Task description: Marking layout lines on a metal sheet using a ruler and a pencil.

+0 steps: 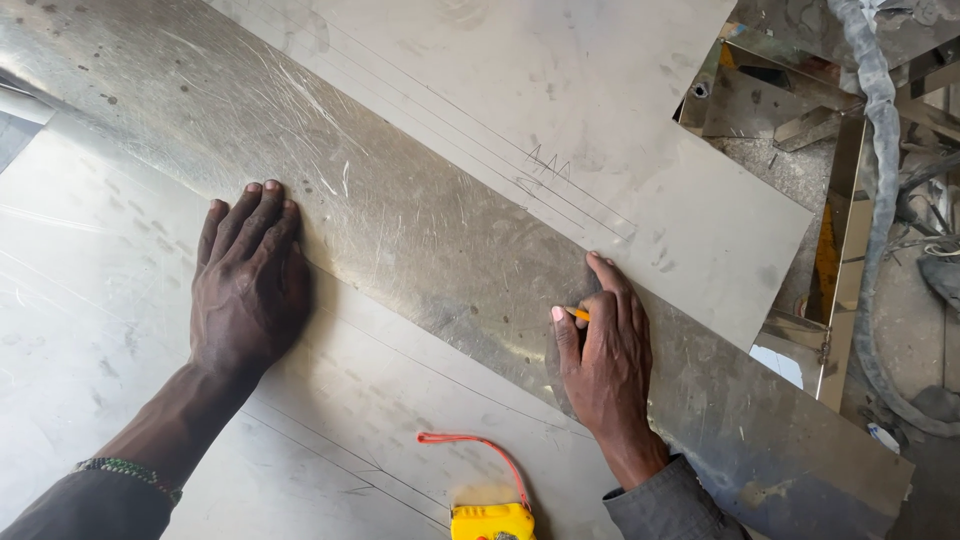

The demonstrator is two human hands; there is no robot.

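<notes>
A long scratched metal strip (420, 215) lies diagonally across a larger steel sheet (90, 300). My left hand (248, 278) presses flat, fingers together, on the strip's lower edge. My right hand (603, 345) rests on the strip farther right and holds a short orange pencil (578, 314), its tip near the strip's upper edge. Thin pencil lines run along the pale sheet (600, 130) beyond the strip.
A yellow tape measure (490, 520) with an orange-red strap lies on the sheet near the bottom edge. At the right, off the sheets, lie metal offcuts (770, 95), a grey hose (880, 150) and rough ground.
</notes>
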